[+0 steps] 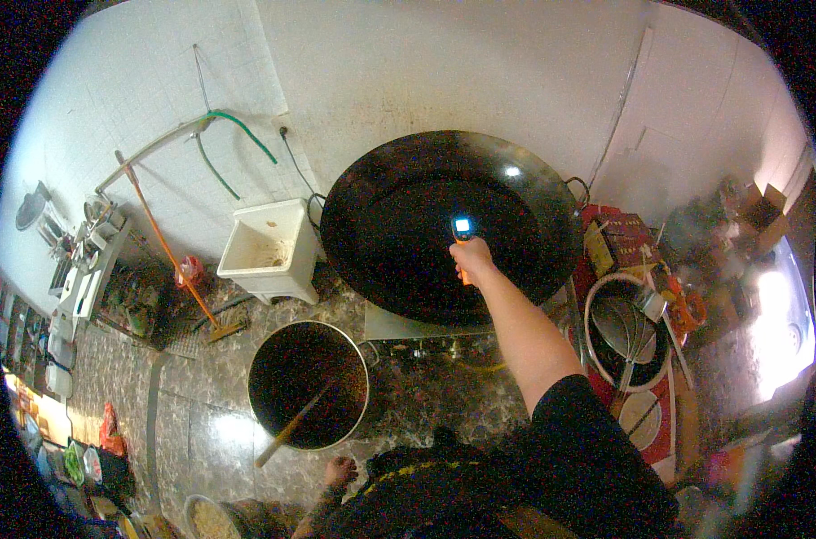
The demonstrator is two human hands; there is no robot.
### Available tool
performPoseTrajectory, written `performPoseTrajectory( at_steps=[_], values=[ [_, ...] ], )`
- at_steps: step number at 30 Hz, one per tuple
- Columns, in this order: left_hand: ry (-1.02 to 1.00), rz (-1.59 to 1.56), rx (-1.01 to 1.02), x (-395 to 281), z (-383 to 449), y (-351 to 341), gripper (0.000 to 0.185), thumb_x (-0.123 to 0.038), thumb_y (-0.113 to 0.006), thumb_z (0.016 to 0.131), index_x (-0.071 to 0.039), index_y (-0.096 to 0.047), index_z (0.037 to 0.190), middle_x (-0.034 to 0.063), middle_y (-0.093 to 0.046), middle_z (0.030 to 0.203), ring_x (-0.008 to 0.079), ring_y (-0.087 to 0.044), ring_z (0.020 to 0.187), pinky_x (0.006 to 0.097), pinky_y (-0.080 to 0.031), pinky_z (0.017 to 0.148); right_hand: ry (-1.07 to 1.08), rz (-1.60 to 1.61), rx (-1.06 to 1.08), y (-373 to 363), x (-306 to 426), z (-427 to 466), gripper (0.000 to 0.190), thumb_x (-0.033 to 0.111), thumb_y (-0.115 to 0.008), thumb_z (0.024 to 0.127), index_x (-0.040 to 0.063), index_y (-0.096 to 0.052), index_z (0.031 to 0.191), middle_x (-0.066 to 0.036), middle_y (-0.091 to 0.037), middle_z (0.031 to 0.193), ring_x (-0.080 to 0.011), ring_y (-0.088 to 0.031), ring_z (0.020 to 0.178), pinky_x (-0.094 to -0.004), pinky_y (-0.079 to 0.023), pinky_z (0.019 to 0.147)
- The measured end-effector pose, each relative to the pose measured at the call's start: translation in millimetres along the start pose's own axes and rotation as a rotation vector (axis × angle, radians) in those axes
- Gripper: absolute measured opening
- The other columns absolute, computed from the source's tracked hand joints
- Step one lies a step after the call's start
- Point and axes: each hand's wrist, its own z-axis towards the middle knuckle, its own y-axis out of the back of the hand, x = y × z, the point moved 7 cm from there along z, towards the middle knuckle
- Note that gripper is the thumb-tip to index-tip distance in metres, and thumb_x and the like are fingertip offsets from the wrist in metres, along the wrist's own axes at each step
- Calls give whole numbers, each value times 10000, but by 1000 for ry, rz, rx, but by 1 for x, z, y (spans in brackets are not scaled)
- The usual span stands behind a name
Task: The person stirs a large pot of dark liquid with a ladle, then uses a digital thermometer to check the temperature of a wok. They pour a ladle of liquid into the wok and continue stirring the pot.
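Observation:
My right hand [474, 258] grips an orange infrared thermometer [462, 232] with a lit screen, held out over a very large dark wok [381, 182]. The wok's inside is too dark to tell what it holds. My left hand [340, 471] hangs low near my body, just below a big metal stockpot [366, 384] on the floor; its fingers look curled, but whether they hold anything is unclear. A wooden stick or long handle [283, 434] leans out over the pot's rim. The pot's contents are dark.
A white utility sink [263, 273] stands left of the wok, with a green hose [246, 135] above and a wooden-handled broom [172, 249] beyond. At right, a large whisk [629, 350] and strainer rest on a round pot [589, 337] beside cardboard boxes [627, 236].

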Motion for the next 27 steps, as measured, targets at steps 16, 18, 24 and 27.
performPoseTrajectory(
  at_steps=[16, 18, 24, 27],
  values=[
    [28, 210, -222, 13, -1, -33, 229, -206, -580, 854, 6, -580, 939, 99, -621, 739, 190, -617, 571, 313, -483, 456, 20, 25, 10, 15, -8, 8, 162, 171, -616, 712, 24, -551, 733, -81, -536, 552, -200, -528, 442, -357, -431, 365],
    [47, 210, -214, 12, -3, -36, 219, -201, -579, 854, 4, -582, 931, 97, -622, 727, 185, -619, 569, 313, -485, 455, 19, 0, -1, 15, -3, 3, 156, 170, -611, 713, 25, -551, 726, -78, -530, 545, -197, -523, 438, -354, -430, 368],
    [21, 239, -257, 17, -10, -25, 250, -222, -568, 858, -15, -583, 997, 97, -612, 744, 198, -600, 580, 336, -473, 467, 67, -46, 42, 7, 2, 0, 154, 168, -613, 706, 33, -540, 690, -66, -528, 536, -189, -518, 424, -343, -418, 367],
    [15, 265, -197, 10, -3, -18, 276, -249, -553, 860, -26, -575, 1021, 105, -599, 789, 214, -587, 621, 351, -471, 489, 67, 86, 48, 9, 6, -10, 181, 173, -617, 711, 52, -502, 643, -44, -493, 497, -176, -484, 387, -334, -390, 346]
  ],
)
